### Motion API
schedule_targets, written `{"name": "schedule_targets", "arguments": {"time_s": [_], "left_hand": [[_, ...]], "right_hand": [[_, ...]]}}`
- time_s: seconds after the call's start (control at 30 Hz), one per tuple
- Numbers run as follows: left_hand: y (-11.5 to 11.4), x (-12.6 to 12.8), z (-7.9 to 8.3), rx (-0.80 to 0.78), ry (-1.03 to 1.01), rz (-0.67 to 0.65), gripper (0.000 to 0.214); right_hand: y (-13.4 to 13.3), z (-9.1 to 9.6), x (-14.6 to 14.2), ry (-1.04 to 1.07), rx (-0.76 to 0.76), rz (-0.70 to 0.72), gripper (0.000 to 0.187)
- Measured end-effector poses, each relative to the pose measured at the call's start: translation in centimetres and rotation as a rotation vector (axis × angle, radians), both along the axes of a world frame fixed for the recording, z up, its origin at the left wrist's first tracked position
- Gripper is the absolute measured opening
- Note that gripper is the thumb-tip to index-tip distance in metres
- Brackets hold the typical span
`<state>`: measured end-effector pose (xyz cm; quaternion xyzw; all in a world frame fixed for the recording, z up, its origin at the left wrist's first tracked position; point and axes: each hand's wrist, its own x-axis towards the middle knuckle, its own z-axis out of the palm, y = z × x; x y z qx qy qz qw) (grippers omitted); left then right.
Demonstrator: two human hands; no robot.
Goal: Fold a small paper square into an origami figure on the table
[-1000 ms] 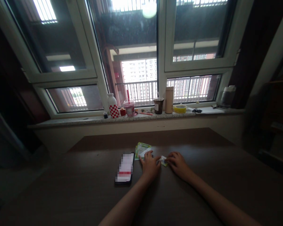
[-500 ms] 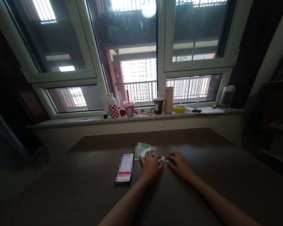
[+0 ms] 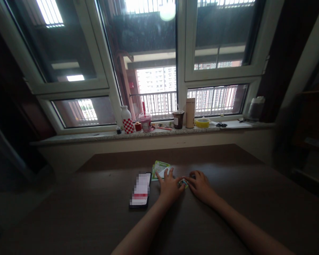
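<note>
Between my two hands, low over the brown table (image 3: 108,191), is a small colourful piece of paper (image 3: 185,183), white, blue and yellow-green. My left hand (image 3: 170,187) pinches its left side with thumb and index finger, while the other fingers spread toward the green printed cards (image 3: 161,166). From the right, my right hand (image 3: 200,186) has thumb and index finger closed on the piece's upper right edge, the remaining fingers curled. Fingertips cover much of the piece, so its exact folds are hard to make out. A white slip lies on the cards behind my left fingers.
A phone (image 3: 140,190) with a blurred screen lies left of my left hand. Along the windowsill (image 3: 103,136) stand a checkered bottle (image 3: 128,124), a pink drink cup (image 3: 145,122), a dark cup (image 3: 178,119), a tan flask (image 3: 190,113), yellow tape (image 3: 202,123) and scissors (image 3: 221,125).
The fingers of my left hand have spread and shifted slightly. My right fingertips have moved a little left on the paper piece, which now shows less white. Everything else is unmoved.
</note>
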<state>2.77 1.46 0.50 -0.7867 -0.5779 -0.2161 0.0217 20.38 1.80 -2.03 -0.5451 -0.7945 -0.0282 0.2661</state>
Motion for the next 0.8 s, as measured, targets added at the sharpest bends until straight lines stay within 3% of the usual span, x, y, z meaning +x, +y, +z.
{"name": "schedule_targets", "arguments": {"time_s": [0.8], "left_hand": [[-0.3, -0.1, 0.0, 0.006, 0.000, 0.029, 0.036]], "right_hand": [[-0.9, 1.6, -0.1, -0.113, 0.074, -0.093, 0.017]]}}
